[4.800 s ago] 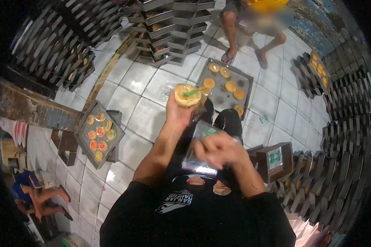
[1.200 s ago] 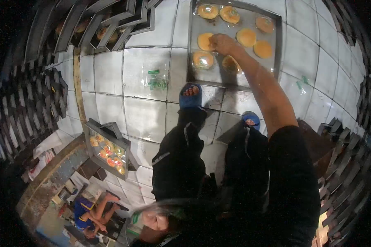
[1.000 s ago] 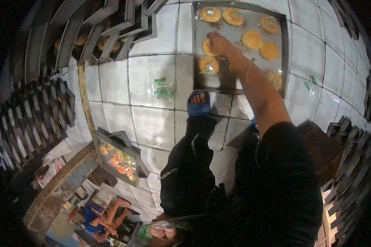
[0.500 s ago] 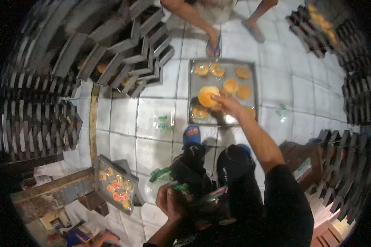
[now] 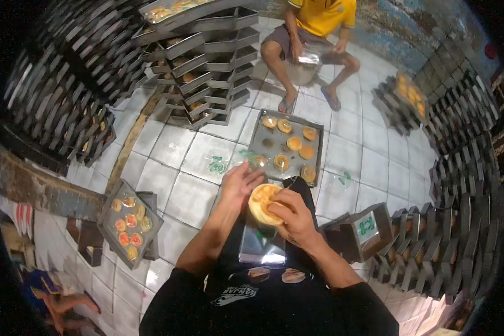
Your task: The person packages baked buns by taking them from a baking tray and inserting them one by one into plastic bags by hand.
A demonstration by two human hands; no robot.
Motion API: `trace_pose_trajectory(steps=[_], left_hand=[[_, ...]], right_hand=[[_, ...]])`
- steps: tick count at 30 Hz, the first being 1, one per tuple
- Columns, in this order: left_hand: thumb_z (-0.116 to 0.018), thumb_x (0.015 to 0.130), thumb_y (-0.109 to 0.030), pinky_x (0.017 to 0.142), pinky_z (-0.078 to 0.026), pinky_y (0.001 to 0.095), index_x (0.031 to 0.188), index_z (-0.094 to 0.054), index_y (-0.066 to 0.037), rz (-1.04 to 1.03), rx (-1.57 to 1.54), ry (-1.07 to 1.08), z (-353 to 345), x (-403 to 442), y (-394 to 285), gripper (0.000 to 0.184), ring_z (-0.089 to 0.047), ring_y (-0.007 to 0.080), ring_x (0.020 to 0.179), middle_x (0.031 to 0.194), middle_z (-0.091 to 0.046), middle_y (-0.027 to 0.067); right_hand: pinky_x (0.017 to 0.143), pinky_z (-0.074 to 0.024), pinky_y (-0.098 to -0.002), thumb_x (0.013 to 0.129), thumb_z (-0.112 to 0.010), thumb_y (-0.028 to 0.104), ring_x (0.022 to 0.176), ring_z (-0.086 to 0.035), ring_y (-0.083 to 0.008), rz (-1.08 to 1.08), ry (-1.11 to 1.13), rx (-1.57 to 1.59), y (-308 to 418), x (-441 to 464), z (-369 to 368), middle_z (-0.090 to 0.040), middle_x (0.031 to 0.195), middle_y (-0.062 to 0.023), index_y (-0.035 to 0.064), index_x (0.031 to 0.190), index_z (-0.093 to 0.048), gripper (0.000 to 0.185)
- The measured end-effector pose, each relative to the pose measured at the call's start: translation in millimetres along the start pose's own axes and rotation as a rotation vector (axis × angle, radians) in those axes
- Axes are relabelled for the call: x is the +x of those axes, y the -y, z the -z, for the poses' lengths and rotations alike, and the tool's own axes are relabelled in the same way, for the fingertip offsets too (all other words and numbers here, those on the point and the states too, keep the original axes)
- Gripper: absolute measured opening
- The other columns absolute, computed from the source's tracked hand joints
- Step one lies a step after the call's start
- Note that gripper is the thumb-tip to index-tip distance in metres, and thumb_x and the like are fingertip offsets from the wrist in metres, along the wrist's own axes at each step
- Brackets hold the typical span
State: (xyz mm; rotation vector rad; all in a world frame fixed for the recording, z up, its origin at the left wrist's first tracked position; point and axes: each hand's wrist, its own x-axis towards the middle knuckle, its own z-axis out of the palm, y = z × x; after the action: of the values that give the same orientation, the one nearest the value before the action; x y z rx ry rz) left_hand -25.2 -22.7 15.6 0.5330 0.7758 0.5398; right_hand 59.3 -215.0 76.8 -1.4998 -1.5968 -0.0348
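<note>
My right hand [image 5: 295, 219] grips a round golden bun [image 5: 260, 206] above my lap, its paler side showing. Just left of it, the raised left hand [image 5: 241, 187] holds a thin clear plastic bag [image 5: 253, 158] with green print at its fingertips; the bag's outline is hard to make out. Beyond both hands, a dark metal tray [image 5: 272, 150] lies on the tiles with several round buns on it, some apparently wrapped. Across my lap rests a shiny stack of clear plastic [image 5: 261, 251].
Zigzag stacks of metal trays [image 5: 207, 84] rise at left and right. A tilted tray [image 5: 143, 243] of wrapped buns stands at lower left. A dark box [image 5: 364, 232] with a bag is at right. A person in a yellow shirt [image 5: 325, 17] sits opposite; another person is lower left.
My right hand has brought the bun from over the tray back toward my lap. The left hand has risen forward beside it with the bag. My view has tilted up, showing the person opposite.
</note>
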Motion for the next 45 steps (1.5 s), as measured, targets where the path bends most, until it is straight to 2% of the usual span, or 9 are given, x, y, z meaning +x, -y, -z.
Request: trace_pose_trajectory(steps=[6, 13, 18, 22, 25, 29, 36, 42, 45], left_hand=[[-0.047, 0.107, -0.038, 0.104, -0.051, 0.0462, 0.131, -0.055, -0.002, 0.217, -0.138, 0.166, -30.8, -51.9, 3.9, 0.045, -0.063, 0.033, 0.119, 0.126, -0.065, 0.0194], [-0.042, 0.109, -0.038, 0.109, -0.046, 0.0444, 0.133, -0.059, -0.005, 0.269, -0.281, 0.446, 28.5, -43.4, -7.3, 0.044, -0.062, 0.0277, 0.121, 0.131, -0.065, 0.0124], [-0.038, 0.11, -0.044, 0.112, -0.042, 0.043, 0.137, -0.055, -0.006, -0.094, -0.1, 0.097, -0.9, -86.4, 19.6, 0.05, -0.059, 0.0296, 0.124, 0.133, -0.063, 0.0148], [-0.045, 0.109, -0.037, 0.113, -0.042, 0.0435, 0.145, -0.048, -0.005, -0.057, -0.372, 0.576, 17.1, -59.9, 2.3, 0.048, -0.055, 0.0267, 0.13, 0.138, -0.059, 0.0126], [-0.038, 0.11, -0.045, 0.113, -0.043, 0.045, 0.145, -0.049, -0.006, -0.359, -0.002, 0.115, -21.4, -75.9, 41.7, 0.053, -0.058, 0.0304, 0.127, 0.137, -0.059, 0.0168], [-0.052, 0.106, -0.028, 0.105, -0.05, 0.0452, 0.142, -0.051, -0.009, -0.014, -0.45, 0.456, 9.1, -40.4, 5.3, 0.04, -0.061, 0.0304, 0.121, 0.134, -0.061, 0.0146], [-0.068, 0.097, -0.022, 0.091, -0.056, 0.0384, 0.127, -0.053, -0.011, -0.07, -0.437, 0.212, -18.6, -39.7, 6.9, 0.035, -0.066, 0.0215, 0.103, 0.115, -0.063, 0.0069], [-0.052, 0.105, -0.045, 0.095, -0.055, 0.0461, 0.13, -0.059, -0.006, -0.324, -0.236, 0.112, -21.8, -33.9, 36.6, 0.047, -0.066, 0.0277, 0.108, 0.119, -0.067, 0.0127], [-0.039, 0.104, -0.064, 0.103, -0.052, 0.0502, 0.142, -0.049, -0.003, -0.079, -0.328, 0.235, -5.6, -34.9, 10.8, 0.072, -0.062, 0.0332, 0.122, 0.14, -0.058, 0.0186]], right_hand=[[0.095, -0.054, -0.0441, 0.07, -0.073, -0.003, 0.11, -0.065, -0.0371, 0.036, -0.09, -0.236, 4.9, -5.3, 4.1, -0.067, 0.115, -0.0141, 0.0039, 0.113, -0.066, 0.044], [0.12, -0.0281, -0.0584, 0.082, -0.067, 0.001, 0.136, -0.051, -0.0369, -0.16, 0.181, -0.129, 22.9, -9.3, -54.2, -0.057, 0.141, -0.0196, 0.0037, 0.139, -0.053, 0.059], [0.12, -0.0276, -0.0597, 0.086, -0.056, -0.005, 0.139, -0.048, -0.039, -0.131, 0.173, -0.224, 14.1, 9.6, -51.0, -0.054, 0.143, -0.0226, 0.0002, 0.143, -0.048, 0.058], [0.121, -0.0259, -0.058, 0.085, -0.058, -0.004, 0.141, -0.044, -0.0412, -0.147, 0.24, 0.021, 7.3, 14.0, -49.3, -0.053, 0.143, -0.0232, -0.0014, 0.144, -0.045, 0.06], [0.121, -0.0273, -0.0567, 0.081, -0.062, -0.003, 0.138, -0.048, -0.0399, -0.041, 0.126, -0.222, -0.4, 25.7, -39.8, -0.056, 0.141, -0.022, 0.0006, 0.143, -0.049, 0.063], [0.117, -0.0331, -0.0541, 0.079, -0.067, 0.001, 0.131, -0.056, -0.0347, -0.052, 0.191, -0.227, 13.0, 28.9, -29.6, -0.062, 0.134, -0.0169, 0.0038, 0.137, -0.056, 0.059], [0.095, -0.0524, -0.0444, 0.078, -0.073, 0.002, 0.108, -0.068, -0.0322, -0.023, -0.017, -0.235, 8.6, 44.4, -35.0, -0.07, 0.115, -0.0135, 0.0029, 0.118, -0.066, 0.041], [0.091, -0.0562, -0.0418, 0.085, -0.07, 0.0, 0.113, -0.066, -0.0377, -0.068, 0.09, -0.23, -8.9, 47.7, -43.8, -0.065, 0.125, -0.0185, 0.0002, 0.12, -0.063, 0.036], [0.09, -0.0564, -0.0416, 0.086, -0.068, -0.001, 0.104, -0.068, -0.0375, -0.051, -0.009, 0.082, 16.0, 52.3, -38.9, -0.068, 0.115, -0.0176, 0.0004, 0.114, -0.064, 0.028]])
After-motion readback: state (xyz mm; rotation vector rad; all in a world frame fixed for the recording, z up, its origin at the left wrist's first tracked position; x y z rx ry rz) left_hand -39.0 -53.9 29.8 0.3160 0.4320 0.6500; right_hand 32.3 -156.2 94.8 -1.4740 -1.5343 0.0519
